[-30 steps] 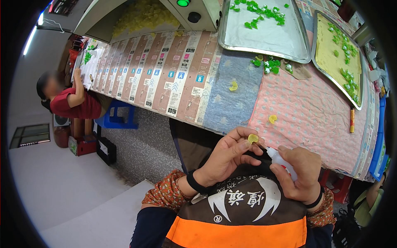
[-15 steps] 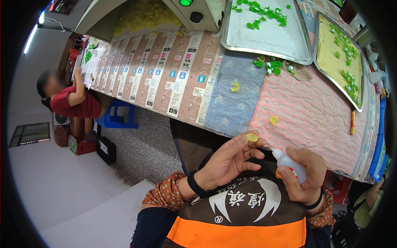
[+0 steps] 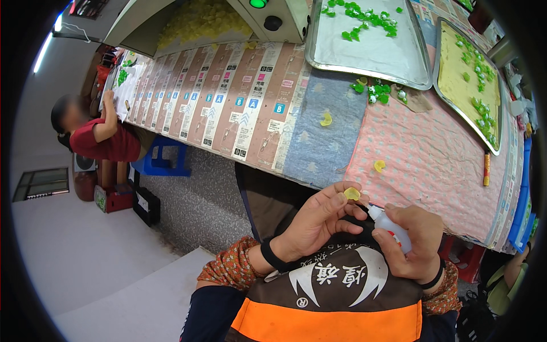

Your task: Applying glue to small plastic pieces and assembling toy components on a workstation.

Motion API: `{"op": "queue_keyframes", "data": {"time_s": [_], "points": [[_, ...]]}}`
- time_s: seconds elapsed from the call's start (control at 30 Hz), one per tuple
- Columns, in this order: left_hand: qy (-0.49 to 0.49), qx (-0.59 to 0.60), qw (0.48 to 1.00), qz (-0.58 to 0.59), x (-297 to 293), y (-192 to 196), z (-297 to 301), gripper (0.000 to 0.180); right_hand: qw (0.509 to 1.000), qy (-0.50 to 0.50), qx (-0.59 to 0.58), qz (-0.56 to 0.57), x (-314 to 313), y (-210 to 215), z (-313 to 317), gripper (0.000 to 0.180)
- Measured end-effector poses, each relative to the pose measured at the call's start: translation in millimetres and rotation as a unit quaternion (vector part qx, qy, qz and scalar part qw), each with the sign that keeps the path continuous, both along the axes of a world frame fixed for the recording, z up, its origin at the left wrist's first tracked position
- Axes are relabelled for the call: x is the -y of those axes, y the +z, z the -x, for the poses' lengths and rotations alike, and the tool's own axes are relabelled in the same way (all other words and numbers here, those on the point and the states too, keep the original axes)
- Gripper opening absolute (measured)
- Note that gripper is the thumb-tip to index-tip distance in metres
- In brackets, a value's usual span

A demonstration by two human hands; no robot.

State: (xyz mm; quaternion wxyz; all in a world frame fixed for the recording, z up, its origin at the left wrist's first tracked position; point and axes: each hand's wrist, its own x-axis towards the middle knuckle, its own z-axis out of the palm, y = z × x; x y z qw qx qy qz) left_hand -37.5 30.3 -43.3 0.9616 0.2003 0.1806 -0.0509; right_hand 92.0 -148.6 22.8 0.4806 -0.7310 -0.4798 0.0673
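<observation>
A small yellow piece (image 3: pixel 352 194) is pinched between the fingertips of the left hand (image 3: pixel 319 222). A white squeeze bottle (image 3: pixel 389 227) is gripped in the right hand (image 3: pixel 413 242), its nozzle held just beside the piece.

Left hand (image 3: pixel 319 225) and right hand (image 3: pixel 413 239) meet near the table (image 3: pixel 421 171) edge, a piece (image 3: pixel 352 194) and bottle (image 3: pixel 389 226) between them. Two trays (image 3: pixel 370 54) lie beyond; a seated person (image 3: pixel 99 134) far left.
</observation>
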Motion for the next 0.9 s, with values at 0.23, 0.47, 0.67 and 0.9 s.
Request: {"op": "queue_keyframes", "data": {"time_s": [0.23,0.47,0.67,0.9], "points": [[0.011,0.005,1.0,-0.009,-0.3,-0.8,0.6,0.038,1.0,0.012,0.02,0.011,-3.2,-0.6,1.8,0.04],[0.009,-0.001,1.0,-0.024,0.3,0.7,0.9,0.036,0.999,0.012,0.028,0.028,-5.4,-0.6,2.8,0.04],[0.004,-0.003,0.999,-0.032,0.9,2.7,0.6,0.034,0.999,0.002,0.034,0.034,-4.8,-1.7,2.5,0.039],[0.01,-0.024,0.998,-0.062,1.6,5.5,-0.3,0.034,0.998,-0.006,0.045,0.046,-4.3,1.5,3.6,0.037]]}}
